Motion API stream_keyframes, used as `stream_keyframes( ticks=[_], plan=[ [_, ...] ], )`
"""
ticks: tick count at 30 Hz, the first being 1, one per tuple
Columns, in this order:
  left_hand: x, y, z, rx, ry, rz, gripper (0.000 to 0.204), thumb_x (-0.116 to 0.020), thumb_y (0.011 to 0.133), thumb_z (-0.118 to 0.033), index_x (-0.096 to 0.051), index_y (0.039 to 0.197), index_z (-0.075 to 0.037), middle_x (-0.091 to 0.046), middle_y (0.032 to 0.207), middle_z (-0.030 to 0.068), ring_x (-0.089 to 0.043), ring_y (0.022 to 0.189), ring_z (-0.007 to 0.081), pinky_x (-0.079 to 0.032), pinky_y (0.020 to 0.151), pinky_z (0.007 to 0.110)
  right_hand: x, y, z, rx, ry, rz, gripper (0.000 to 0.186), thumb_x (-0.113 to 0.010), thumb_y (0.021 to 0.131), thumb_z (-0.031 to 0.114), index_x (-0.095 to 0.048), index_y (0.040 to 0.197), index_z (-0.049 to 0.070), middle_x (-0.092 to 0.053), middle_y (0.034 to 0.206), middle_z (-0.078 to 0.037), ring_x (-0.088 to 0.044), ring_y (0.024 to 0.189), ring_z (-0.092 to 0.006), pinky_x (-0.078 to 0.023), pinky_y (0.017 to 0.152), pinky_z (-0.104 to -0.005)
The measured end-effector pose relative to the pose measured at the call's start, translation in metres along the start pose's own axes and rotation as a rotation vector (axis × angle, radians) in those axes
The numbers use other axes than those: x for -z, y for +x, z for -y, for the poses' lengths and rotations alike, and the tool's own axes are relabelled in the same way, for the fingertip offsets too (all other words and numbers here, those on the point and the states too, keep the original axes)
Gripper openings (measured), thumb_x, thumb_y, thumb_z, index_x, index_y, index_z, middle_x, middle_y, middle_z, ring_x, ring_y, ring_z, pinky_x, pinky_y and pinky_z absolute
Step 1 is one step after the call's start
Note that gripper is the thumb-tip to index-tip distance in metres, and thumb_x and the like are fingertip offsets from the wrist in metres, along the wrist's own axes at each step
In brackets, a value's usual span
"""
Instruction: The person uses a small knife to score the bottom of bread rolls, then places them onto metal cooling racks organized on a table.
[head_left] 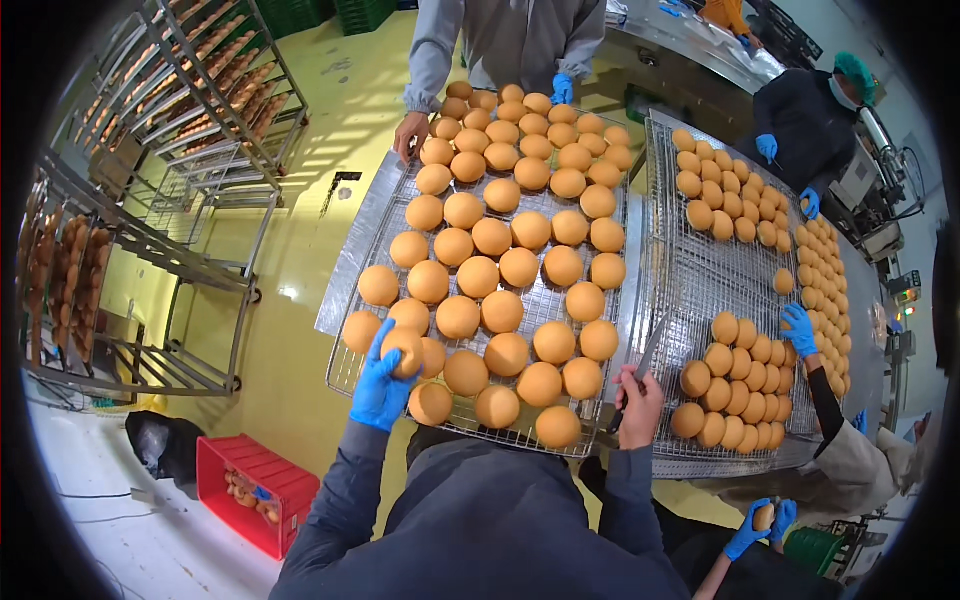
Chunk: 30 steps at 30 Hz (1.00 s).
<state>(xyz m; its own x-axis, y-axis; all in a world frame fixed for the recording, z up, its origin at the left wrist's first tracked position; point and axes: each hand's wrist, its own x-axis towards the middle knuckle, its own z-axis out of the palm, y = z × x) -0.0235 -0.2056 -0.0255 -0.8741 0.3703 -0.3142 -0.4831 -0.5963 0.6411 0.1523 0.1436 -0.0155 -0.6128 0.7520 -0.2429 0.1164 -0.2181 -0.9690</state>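
My left hand (380,388), in a blue glove, is closed round a round golden-brown bun (403,349) just above the near left of a wire rack (527,437). Many more such buns (502,311) lie on this rack in loose rows. At the rack's near right corner my bare right hand (640,408) grips a knife (654,345). Its dark handle sits in my fist, and the long blade points up and away from me. Between my two hands several buns rest on the wires.
Across the table a person in grey has a bare hand (411,136) at the rack's far left. Another rack of buns (740,385) stands to the right, with a co-worker's gloved hand (799,330) beside it. Wheeled racks (262,235) and a red crate (300,485) are at left.
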Motion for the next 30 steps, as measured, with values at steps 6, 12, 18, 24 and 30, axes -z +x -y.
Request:
stream_keyframes(
  ticks=[6,12,18,24,30],
  plan=[
    [-0.003,-0.021,-0.007,0.008,-0.11,-0.03,0.078,-0.068,0.08,-0.008,-0.031,0.148,-0.018,-0.046,0.136,0.0114,-0.053,0.119,0.033,-0.051,0.093,0.045,-0.008,-0.009,-0.005,-0.086,-0.021,0.052,0.015,-0.059,0.092,0.009,-0.061,0.102,-0.002,-0.064,0.08,-0.007,-0.049,0.056,-0.0066,-0.038,0.048,-0.0217],
    [0.027,-0.04,-0.037,-0.128,-0.064,-0.174,0.075,-0.067,0.077,-0.006,-0.035,0.145,-0.016,-0.046,0.135,0.0111,-0.055,0.117,0.0331,-0.054,0.091,0.047,-0.025,-0.001,0.001,-0.063,-0.068,0.107,0.014,-0.058,0.092,0.009,-0.062,0.103,0.0,-0.064,0.082,-0.007,-0.049,0.058,-0.0057,-0.037,0.05,-0.0199],
    [0.074,-0.059,-0.048,-0.234,-0.066,-0.346,0.069,-0.064,0.08,-0.007,-0.037,0.143,-0.016,-0.048,0.134,0.0094,-0.056,0.113,0.0291,-0.055,0.088,0.044,-0.058,-0.021,0.01,-0.031,-0.065,0.162,0.014,-0.059,0.091,0.01,-0.062,0.101,0.001,-0.063,0.081,-0.006,-0.048,0.057,-0.0054,-0.036,0.05,-0.0196],
    [0.097,-0.095,-0.076,-0.243,-0.104,-0.353,0.07,-0.061,0.08,-0.012,-0.036,0.145,-0.022,-0.048,0.134,0.0066,-0.056,0.112,0.0249,-0.052,0.086,0.043,-0.117,-0.052,-0.005,-0.063,-0.078,0.287,0.013,-0.058,0.092,0.01,-0.061,0.101,0.0,-0.064,0.08,-0.007,-0.047,0.056,-0.005,-0.035,0.047,-0.0197],
    [0.153,-0.125,-0.075,-0.334,0.004,-0.479,0.061,-0.058,0.083,-0.018,-0.042,0.141,-0.02,-0.052,0.127,0.0064,-0.056,0.105,0.0204,-0.051,0.08,0.037,-0.192,-0.09,-0.015,-0.06,-0.175,0.533,0.011,-0.059,0.091,0.009,-0.061,0.099,0.001,-0.065,0.079,-0.006,-0.048,0.055,-0.0054,-0.036,0.048,-0.0202]
  ],
)
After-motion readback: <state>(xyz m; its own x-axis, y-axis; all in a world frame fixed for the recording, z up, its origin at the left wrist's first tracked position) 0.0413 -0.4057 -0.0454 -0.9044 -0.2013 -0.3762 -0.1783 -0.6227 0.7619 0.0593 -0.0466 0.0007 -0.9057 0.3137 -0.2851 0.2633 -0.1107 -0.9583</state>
